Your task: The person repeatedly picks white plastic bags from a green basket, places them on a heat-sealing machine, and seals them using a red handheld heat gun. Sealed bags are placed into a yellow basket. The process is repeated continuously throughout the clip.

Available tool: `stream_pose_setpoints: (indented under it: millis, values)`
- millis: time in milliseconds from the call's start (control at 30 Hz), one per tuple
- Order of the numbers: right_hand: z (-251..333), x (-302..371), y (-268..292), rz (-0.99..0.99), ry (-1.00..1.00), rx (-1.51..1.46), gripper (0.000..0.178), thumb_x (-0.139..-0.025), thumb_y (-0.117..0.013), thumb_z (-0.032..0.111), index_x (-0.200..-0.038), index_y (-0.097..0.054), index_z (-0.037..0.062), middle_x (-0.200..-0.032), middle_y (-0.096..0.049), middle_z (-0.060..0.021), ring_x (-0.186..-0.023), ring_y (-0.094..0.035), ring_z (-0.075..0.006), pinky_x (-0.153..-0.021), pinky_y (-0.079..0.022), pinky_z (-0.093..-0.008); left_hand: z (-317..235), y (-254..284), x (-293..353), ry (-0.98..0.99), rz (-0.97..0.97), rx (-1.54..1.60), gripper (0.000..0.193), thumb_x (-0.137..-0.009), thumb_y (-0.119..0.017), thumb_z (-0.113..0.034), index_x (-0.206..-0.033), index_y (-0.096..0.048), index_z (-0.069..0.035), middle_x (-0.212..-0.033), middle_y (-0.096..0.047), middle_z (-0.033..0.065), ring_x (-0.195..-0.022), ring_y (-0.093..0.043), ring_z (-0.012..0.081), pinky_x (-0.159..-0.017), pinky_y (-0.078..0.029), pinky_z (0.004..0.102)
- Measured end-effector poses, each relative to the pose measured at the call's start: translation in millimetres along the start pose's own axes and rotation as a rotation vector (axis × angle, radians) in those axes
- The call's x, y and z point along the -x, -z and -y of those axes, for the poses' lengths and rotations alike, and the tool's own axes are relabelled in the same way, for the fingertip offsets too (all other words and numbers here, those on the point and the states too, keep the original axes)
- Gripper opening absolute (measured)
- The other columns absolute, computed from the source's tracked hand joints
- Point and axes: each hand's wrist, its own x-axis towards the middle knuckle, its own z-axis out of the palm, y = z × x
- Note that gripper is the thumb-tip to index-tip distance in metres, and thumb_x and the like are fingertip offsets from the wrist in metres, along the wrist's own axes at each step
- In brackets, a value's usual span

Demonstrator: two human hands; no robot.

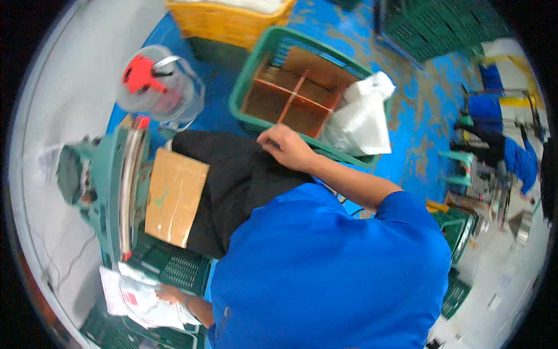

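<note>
Lower left, my left hand [170, 294] is on a white plastic bag [136, 299] with red print, its slightly blurred fingers closed on the bag's edge. My right hand [286, 148] rests by my knee at the near rim of a green crate [241, 87]; its fingers are loosely bent and apart, with nothing visible in them. Inside that crate, thin orange-brown dividers [295, 96] cross over a brown bottom. A white plastic bag [363, 119] hangs over its right side. On my lap, against black trousers, lies a piece of brown cardboard [176, 198].
Left of me stands a green machine [110, 186] with a long pale bar. A clear bucket [157, 99] with a red object on top stands beyond it. A yellow crate [232, 23] is at the back. Green crates [444, 26] and a person in blue [517, 160] are at right.
</note>
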Motion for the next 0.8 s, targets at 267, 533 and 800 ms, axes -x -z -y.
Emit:
stream_pose_setpoints:
  millis: [267, 533, 800]
  values:
    - [-148.5, 54.8, 145.4, -0.628, -0.735, 1.005, 0.062, -0.07, -0.069, 0.023, -0.121, -0.044, -0.001, -0.118, -0.049, -0.0192, -0.108, -0.045, -0.0362, -0.094, -0.034, -0.0439, -13.8, 177.6, -46.5, 0.469, 0.141, 0.736, 0.046, -0.094, -0.041, -0.04, -0.102, -0.068, -0.004, -0.094, -0.069, 0.0107, -0.08, -0.066, 0.0242, -0.069, -0.051, 0.036]
    - [-175.1, 79.9, 164.1, -0.459, -1.001, 1.01, 0.03, -0.079, -0.064, 0.03, -0.098, -0.064, 0.0068, -0.103, -0.061, -0.0163, -0.098, -0.056, -0.0393, -0.081, -0.047, -0.046, -53.9, 251.4, -102.1, 0.151, -0.056, 1.079, 0.041, -0.094, -0.049, -0.035, -0.089, -0.068, 0.001, -0.087, -0.068, 0.0142, -0.078, -0.063, 0.0265, -0.07, -0.048, 0.0355]
    - [-227.1, 77.7, 138.3, -0.889, -1.035, 0.535, 0.024, -0.083, -0.059, 0.027, -0.091, -0.065, 0.0043, -0.091, -0.064, -0.0161, -0.084, -0.059, -0.0359, -0.073, -0.045, -0.0455, -89.9, 273.3, -101.4, -0.039, 0.117, 1.205, 0.032, -0.092, -0.053, -0.028, -0.095, -0.069, -0.001, -0.088, -0.069, 0.0085, -0.074, -0.062, 0.0165, -0.065, -0.049, 0.0288]
